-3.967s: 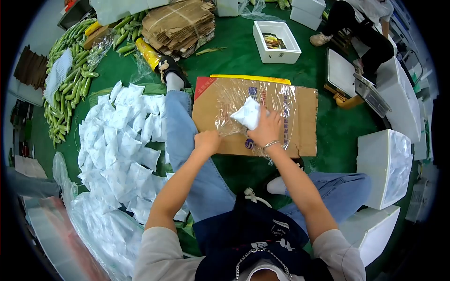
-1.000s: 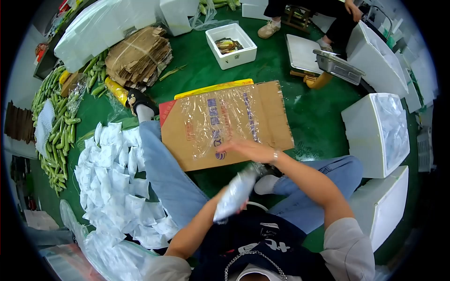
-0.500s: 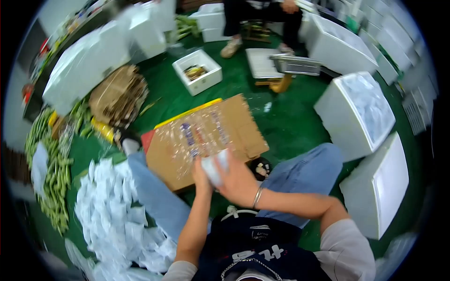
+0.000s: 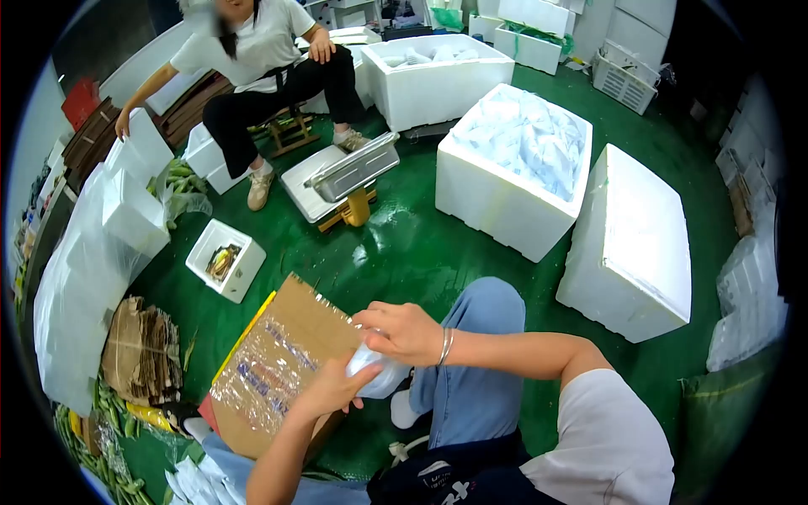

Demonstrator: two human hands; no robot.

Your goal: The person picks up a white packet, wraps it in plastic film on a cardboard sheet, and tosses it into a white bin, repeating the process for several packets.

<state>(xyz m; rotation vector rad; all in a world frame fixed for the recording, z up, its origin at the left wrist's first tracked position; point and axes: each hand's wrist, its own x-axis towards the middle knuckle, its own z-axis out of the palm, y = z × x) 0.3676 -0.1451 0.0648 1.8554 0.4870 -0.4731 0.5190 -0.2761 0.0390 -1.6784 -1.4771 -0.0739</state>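
Between my two hands is a white plastic-wrapped packet (image 4: 383, 370), near the right edge of a brown cardboard sheet (image 4: 290, 345) with clear printed plastic on it. My left hand (image 4: 332, 389) grips the packet from the lower left, thumb across its front. The fingers of my right hand (image 4: 400, 330) are closed on its upper side. What lies inside the wrapping is hidden. White packets (image 4: 202, 484) lie in a pile at the lower left, cut off by the view's edge.
Foam boxes (image 4: 505, 189) stand at the right, one full of white packets. A scale (image 4: 349, 181) and a small foam box (image 4: 225, 261) are ahead. Another person (image 4: 269, 76) sits beyond. Green vegetables (image 4: 109, 421) and stacked brown sheets (image 4: 141, 349) lie at left.
The view has swung to the right and up, showing more of the seated person and the foam boxes. The packet is still between my hands, my right hand now higher on it.
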